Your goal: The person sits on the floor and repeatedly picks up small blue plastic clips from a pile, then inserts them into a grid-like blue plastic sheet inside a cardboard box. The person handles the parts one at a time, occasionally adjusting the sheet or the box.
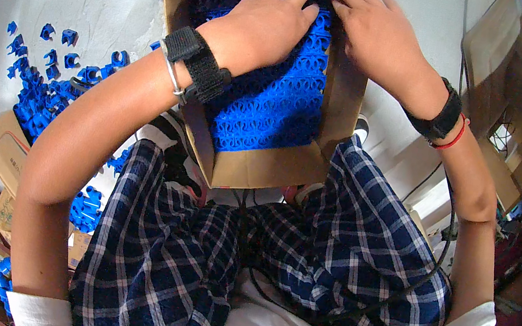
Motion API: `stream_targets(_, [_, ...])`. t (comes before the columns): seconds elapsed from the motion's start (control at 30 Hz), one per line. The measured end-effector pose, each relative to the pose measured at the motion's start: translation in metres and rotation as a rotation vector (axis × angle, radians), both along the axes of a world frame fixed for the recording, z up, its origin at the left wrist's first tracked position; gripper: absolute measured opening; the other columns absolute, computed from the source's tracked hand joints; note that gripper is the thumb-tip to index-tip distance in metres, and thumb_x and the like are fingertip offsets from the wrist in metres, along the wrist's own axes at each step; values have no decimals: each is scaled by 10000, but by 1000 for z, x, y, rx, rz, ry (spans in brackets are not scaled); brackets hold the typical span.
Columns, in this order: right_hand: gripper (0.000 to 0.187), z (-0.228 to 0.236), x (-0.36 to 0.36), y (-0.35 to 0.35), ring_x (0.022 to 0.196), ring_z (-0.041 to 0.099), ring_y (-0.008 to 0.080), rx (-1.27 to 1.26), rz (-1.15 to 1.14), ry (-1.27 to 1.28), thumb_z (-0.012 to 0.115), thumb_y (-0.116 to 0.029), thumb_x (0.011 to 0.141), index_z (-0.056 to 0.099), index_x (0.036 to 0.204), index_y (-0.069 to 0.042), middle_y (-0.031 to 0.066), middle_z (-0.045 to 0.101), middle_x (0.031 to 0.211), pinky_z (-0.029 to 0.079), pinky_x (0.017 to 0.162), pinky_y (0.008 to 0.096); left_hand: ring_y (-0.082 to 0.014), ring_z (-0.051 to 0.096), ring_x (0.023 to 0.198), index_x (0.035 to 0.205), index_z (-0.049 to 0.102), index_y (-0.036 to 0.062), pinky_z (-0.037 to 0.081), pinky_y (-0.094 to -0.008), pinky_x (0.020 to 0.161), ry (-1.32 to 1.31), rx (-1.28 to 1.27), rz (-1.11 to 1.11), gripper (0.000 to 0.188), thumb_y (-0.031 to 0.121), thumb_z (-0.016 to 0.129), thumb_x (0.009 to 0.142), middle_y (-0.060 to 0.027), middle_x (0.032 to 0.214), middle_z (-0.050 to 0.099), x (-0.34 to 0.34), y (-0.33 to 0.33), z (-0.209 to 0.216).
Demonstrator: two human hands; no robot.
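Observation:
A cardboard box [266, 171] with raised sides stands in front of me, between my knees. Rows of blue plastic pipe clips [270, 106] fill it in tight layers. My left hand [259, 28] reaches over the clips near the far side, its visible fingers stretched and apart; its other fingers are hidden. At the far right corner of the box, my right hand [382, 38] dips over the inner wall with loosely bent fingers. Their tips are partly hidden and slightly blurred, and I see nothing held between them.
Loose blue clips [44, 96] lie heaped and scattered on the pale floor at left. Cardboard cartons [4, 148] stand at the lower left. A brown open-framed object [512, 129] is on the right. A black cable [444, 242] runs past my right arm and across my lap.

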State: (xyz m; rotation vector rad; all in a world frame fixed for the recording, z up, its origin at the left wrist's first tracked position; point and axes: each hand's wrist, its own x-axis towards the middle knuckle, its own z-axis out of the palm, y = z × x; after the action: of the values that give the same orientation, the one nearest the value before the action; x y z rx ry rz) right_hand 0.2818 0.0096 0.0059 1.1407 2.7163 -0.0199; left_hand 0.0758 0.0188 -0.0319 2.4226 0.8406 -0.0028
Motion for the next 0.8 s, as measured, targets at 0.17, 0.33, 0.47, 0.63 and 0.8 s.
stream_targets(0.17, [241, -1, -3, 4, 1030, 596, 219, -65, -7, -69, 644, -173, 739, 690, 944, -55, 56, 661, 1026, 478, 817, 391, -385, 674, 769, 1344, 454, 30, 569, -458, 682, 17, -20, -2, 609, 7, 618, 758, -234, 1234, 506, 2, 0, 2])
stream_targets(0.33, [223, -4, -5, 3, 990, 603, 219, -2, 2, 5, 623, -167, 759, 676, 947, -61, 51, 658, 975, 474, 814, 385, -390, 672, 758, 1334, 460, 22, 569, -456, 676, 15, -20, -23, 605, 1, 621, 752, -235, 1224, 517, 3, 1, 1])
stream_targets(0.47, [231, -6, -5, -1, 983, 598, 219, 64, 17, -8, 567, -158, 806, 662, 993, -62, 51, 653, 957, 461, 840, 379, -390, 671, 749, 1323, 465, 16, 567, -456, 672, 19, -12, -10, 600, -1, 626, 745, -242, 1220, 519, 3, 1, 1])
stream_targets(0.63, [227, -9, -6, -4, 989, 587, 215, 144, 22, 5, 523, -152, 840, 650, 1007, -65, 52, 650, 950, 436, 878, 391, -394, 668, 750, 1298, 477, 11, 566, -457, 671, 1, -11, -13, 583, -1, 632, 737, -247, 1217, 515, 3, 2, 2])
stream_targets(0.8, [243, -7, -6, -4, 989, 593, 223, 55, -23, -4, 516, -148, 845, 627, 1047, -70, 55, 655, 945, 425, 899, 416, -395, 667, 749, 1273, 490, 2, 568, -455, 666, 9, -33, -21, 565, -3, 637, 728, -241, 1214, 513, 3, 2, 3])
